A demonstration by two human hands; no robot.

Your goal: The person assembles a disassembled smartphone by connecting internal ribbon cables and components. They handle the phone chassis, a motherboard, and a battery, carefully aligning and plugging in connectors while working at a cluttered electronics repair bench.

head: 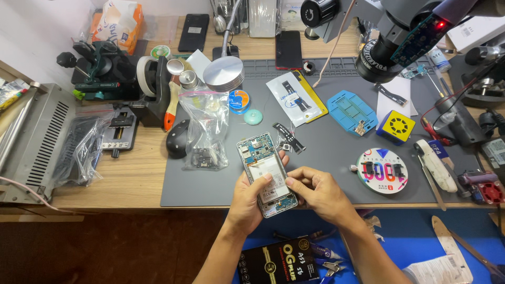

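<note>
An opened smartphone (261,165) with its back cover off shows a blue circuit board and a white battery. My left hand (247,202) grips it from below and along its left side, above the front edge of the grey work mat (336,173). My right hand (321,192) rests against the phone's lower right, thumb and forefinger pinching at the battery area near the bottom board. Whether a small part is between those fingertips is too small to tell.
A clear plastic bag of parts (205,131) lies left of the phone. A black flex cable (289,138), a blue plastic tray (351,111), a yellow cube (398,126) and a round colourful pad (382,171) sit on the mat. A microscope head (389,42) hangs over the back right. Pliers (323,257) lie near my lap.
</note>
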